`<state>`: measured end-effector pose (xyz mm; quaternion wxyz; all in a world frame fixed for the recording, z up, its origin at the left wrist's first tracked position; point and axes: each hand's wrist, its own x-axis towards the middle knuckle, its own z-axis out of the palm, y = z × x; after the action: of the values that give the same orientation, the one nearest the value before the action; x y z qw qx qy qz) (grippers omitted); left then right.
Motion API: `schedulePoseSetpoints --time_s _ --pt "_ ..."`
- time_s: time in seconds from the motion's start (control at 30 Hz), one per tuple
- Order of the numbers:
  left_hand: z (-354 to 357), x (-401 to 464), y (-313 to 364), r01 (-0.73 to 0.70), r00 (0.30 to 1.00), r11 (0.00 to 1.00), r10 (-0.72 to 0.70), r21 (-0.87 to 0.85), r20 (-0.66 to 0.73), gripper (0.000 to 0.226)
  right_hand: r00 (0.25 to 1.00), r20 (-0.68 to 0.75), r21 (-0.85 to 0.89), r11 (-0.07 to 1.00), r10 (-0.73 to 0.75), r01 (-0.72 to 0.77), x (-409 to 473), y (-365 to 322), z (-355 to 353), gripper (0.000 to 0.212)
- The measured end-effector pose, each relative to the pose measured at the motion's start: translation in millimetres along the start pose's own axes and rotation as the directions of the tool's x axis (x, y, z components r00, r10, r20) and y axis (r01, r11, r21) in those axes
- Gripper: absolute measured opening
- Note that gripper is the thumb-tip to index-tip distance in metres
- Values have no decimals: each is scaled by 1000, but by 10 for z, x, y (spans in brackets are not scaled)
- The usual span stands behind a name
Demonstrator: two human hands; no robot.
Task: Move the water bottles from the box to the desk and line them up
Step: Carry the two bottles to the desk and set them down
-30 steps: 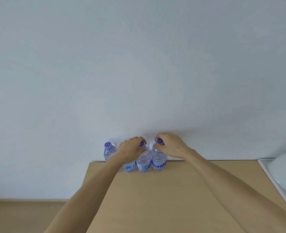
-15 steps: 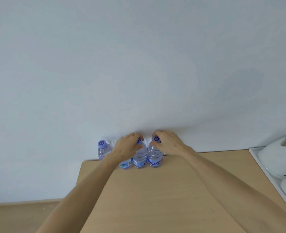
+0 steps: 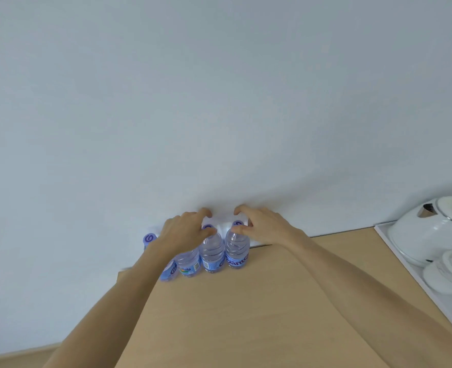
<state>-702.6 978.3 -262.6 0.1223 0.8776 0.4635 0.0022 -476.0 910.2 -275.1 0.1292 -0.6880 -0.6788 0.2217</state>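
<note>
Several clear water bottles with purple caps stand in a tight row at the back left of the wooden desk (image 3: 246,314), against the wall. My left hand (image 3: 185,229) hovers over the row with fingers spread around the cap of the third bottle (image 3: 212,252), its arm hiding part of the second bottle (image 3: 189,264). My right hand (image 3: 262,225) sits beside the rightmost bottle (image 3: 236,251), thumb at its neck, index finger lifted clear of the cap. The leftmost bottle's cap (image 3: 150,238) shows past my left wrist. No box is in view.
A white tray (image 3: 394,251) lies along the desk's right edge, carrying a white kettle (image 3: 432,235) and a white lidded cup (image 3: 447,272). A plain wall rises right behind the bottles. Bare desk stretches from the bottles toward me.
Both hands held bottle caps before; now their fingers have loosened and spread off the caps. The bottles stay in the row. The view has tilted down and right.
</note>
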Motion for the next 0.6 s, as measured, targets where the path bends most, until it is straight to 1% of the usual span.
schedulePoseSetpoints --time_s 0.13,0.2,0.27,0.43,0.6 --pt "-311 25 121 -57 989 988 37 -141 -144 25 985 -171 -27 999 30 -35 -203 64 -351 34" --pt "-499 55 281 -100 975 976 57 -195 -216 21 962 -271 -21 999 38 -45 -349 83 -634 28" --pt "-686 83 511 -159 960 964 101 -214 -260 20 930 -366 -19 998 44 -54 -539 93 -953 24" --pt "-1054 97 1327 -355 903 909 274 -217 -332 13 813 -579 -19 996 56 -82 -1226 178 -1723 20" --pt "-1174 15 2426 -540 818 822 459 -184 -347 11 672 -739 -64 988 49 -142 -2219 431 -2354 20"
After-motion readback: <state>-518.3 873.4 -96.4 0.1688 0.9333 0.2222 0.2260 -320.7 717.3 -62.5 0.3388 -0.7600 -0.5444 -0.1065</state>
